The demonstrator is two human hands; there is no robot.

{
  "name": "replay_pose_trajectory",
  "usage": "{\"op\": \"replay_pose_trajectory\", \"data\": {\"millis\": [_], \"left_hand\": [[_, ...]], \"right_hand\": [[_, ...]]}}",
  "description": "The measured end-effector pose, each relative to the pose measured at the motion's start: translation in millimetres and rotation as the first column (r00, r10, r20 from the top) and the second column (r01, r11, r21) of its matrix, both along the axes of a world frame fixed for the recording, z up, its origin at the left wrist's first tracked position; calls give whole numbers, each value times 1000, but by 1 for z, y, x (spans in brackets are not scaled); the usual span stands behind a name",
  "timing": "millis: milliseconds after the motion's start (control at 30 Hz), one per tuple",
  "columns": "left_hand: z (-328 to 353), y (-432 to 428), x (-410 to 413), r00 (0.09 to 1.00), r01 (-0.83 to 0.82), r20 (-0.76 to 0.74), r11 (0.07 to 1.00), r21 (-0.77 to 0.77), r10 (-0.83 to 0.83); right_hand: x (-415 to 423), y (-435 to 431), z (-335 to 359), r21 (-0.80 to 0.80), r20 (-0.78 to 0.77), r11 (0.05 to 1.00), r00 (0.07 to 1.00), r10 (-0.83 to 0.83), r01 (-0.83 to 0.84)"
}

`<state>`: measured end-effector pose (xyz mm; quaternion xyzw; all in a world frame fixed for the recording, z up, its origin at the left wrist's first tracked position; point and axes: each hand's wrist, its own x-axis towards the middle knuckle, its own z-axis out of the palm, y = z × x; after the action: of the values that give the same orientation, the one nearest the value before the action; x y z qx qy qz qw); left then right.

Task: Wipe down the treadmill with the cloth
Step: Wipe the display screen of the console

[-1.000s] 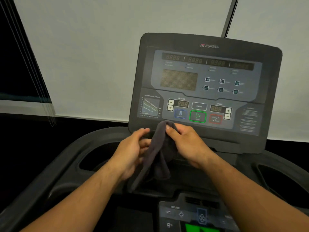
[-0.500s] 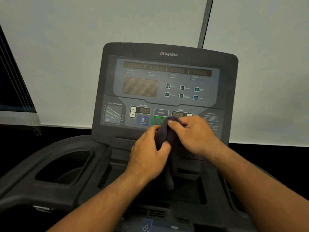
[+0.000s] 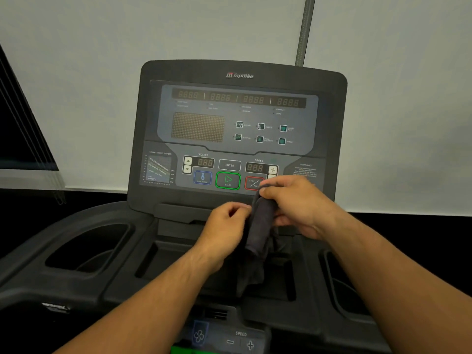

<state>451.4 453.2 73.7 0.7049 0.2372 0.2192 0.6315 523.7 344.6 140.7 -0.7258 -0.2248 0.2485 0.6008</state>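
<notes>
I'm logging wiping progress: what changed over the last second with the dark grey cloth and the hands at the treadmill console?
The dark grey cloth, bunched between both hands, shifted rightward along the black treadmill console: its top went from below-left of the green START button to over the red STOP button. The right hand and left hand kept their grip; nothing was let go.

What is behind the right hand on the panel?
The red stop button shows only its left part; the right hand and the cloth cover the rest. The button below the plus button is almost hidden.
</notes>
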Motion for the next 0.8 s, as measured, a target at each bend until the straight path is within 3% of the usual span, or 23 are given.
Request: {"op": "replay_pose_trajectory", "data": {"millis": [67,133,200,300,333,433,500,600,700,800], "left_hand": [[-5,-4,-5,997,64,61,982,-175,-54],[-11,-7,-9,991,90,115,968,-234,-65],[-19,-10,-9,994,86,77,987,-134,-76],[-33,-14,-5,991,60,-131,983,175,-37],[-36,-15,-5,987,51,-158,981,189,-21],[-39,-8,-7,997,14,-80,998,58,-10],[-31,-5,-7,998,-63,27,996,64,61],[-9,-3,-7,980,-170,145,944,282,133],[17,-9,-11,993,-79,117,839,538,19],[31,-11,-12,995,11,72,814,581,-65]], "right_hand": [[2,-1,2,-27,97,1000,995,2,0],[6,-4,5,-87,228,996,974,-2,22],[9,-6,10,-93,289,994,957,-24,53],[10,-9,20,-34,304,993,948,-94,109],[12,-11,22,-12,302,991,946,-121,131],[18,-18,21,23,274,983,944,-182,182],[21,-21,14,6,240,977,948,-209,214],[19,-20,5,-15,93,976,972,-217,219],[12,-16,1,10,-64,980,978,-199,200],[9,-11,1,50,-123,982,977,-175,182]]}}
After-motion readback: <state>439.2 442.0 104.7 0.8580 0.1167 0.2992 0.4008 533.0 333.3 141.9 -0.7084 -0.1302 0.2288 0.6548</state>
